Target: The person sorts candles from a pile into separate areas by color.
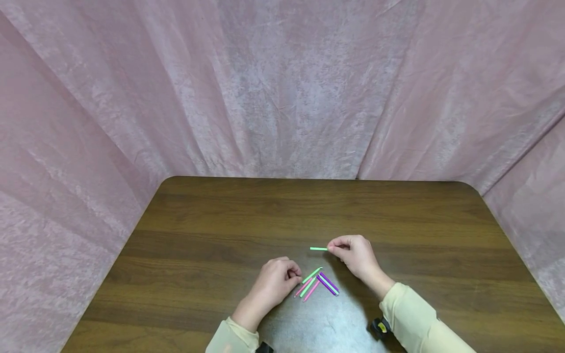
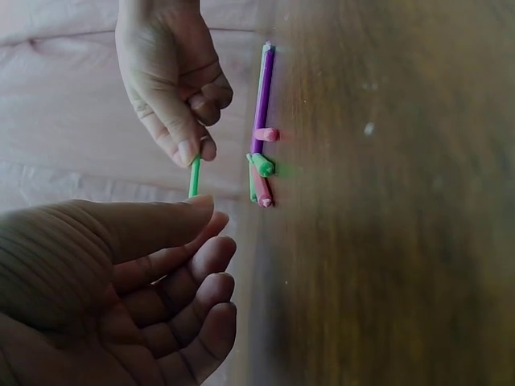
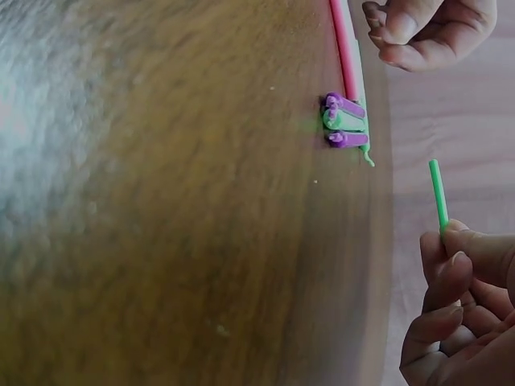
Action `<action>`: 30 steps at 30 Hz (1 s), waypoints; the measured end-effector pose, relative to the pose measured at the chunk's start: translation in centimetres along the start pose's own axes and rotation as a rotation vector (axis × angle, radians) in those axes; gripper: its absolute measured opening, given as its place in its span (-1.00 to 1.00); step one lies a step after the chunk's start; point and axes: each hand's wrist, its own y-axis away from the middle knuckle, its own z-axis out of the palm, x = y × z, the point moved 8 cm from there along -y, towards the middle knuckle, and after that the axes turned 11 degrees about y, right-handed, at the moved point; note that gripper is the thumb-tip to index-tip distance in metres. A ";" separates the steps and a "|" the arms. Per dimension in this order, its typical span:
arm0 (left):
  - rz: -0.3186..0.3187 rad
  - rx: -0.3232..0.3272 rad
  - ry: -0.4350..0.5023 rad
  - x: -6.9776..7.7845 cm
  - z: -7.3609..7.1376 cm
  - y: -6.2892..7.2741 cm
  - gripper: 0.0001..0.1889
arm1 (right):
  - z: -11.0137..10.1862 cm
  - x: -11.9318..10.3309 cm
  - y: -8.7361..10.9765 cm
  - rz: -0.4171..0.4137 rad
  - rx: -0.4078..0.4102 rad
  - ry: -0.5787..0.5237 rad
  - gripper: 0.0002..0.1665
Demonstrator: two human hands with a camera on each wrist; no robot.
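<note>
My right hand (image 1: 356, 259) pinches a thin green stick (image 1: 318, 248) by one end between thumb and fingertips. The stick points left, held above the table; its full free length shows in the right wrist view (image 3: 438, 191). Left of the small pile, my left hand (image 1: 273, 282) hovers low with loosely bent fingers and nothing between them. In the pile, two purple sticks (image 1: 330, 283) lie side by side with a green one between. Beside them slant pink sticks (image 1: 311, 291) and green sticks (image 1: 311, 275), their upper ends close together.
The brown wooden table (image 1: 220, 211) has rounded far corners. Behind it hangs a pink velvety curtain (image 1: 282, 98), which also runs down both sides. A dark wrist device (image 1: 379, 327) sits at the right sleeve.
</note>
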 end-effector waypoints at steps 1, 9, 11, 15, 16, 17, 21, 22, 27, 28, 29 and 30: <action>-0.001 -0.002 -0.003 0.0 0.0 0.0 -0.88 | 0.0 0.0 0.0 -0.001 0.001 0.005 -0.95; -0.021 -0.043 -0.005 -0.2 0.5 -0.3 -0.87 | 0.3 0.1 -0.3 -0.006 0.002 0.028 -0.93; -0.031 -0.056 -0.004 -0.3 0.6 -0.4 -0.87 | 0.4 0.2 -0.4 -0.006 0.004 0.036 -0.94; -0.047 -0.079 0.004 -0.5 0.9 -0.4 -0.86 | 0.4 0.1 -0.6 -0.008 0.006 0.057 -0.94; -0.050 -0.083 0.005 -0.5 0.9 -0.5 -0.86 | 0.3 0.1 -0.6 -0.006 0.006 0.062 -0.95; -0.052 -0.087 0.008 -0.6 1.0 -0.5 -0.86 | 0.3 0.1 -0.7 -0.002 0.006 0.066 -0.95; -0.055 -0.095 0.002 -0.6 1.2 -0.7 -0.86 | 0.4 0.3 -0.8 0.018 0.005 0.085 -0.96; -0.056 -0.097 -0.001 -0.7 1.2 -0.7 -0.85 | 0.4 0.4 -0.9 0.022 0.005 0.092 -0.96; -0.067 -0.116 -0.021 -0.8 1.5 -0.9 -0.83 | 0.7 0.7 -1.1 0.033 -0.004 0.108 -0.94; -0.070 -0.121 -0.024 -0.8 1.5 -0.9 -0.82 | 0.8 0.8 -1.1 0.035 -0.007 0.109 -0.94; -0.074 -0.124 -0.028 -0.8 1.6 -0.9 -0.82 | 0.8 0.8 -1.1 0.036 -0.009 0.108 -0.94; -0.077 -0.125 -0.030 -0.9 1.6 -0.9 -0.81 | 0.9 0.8 -1.2 0.036 -0.010 0.107 -0.94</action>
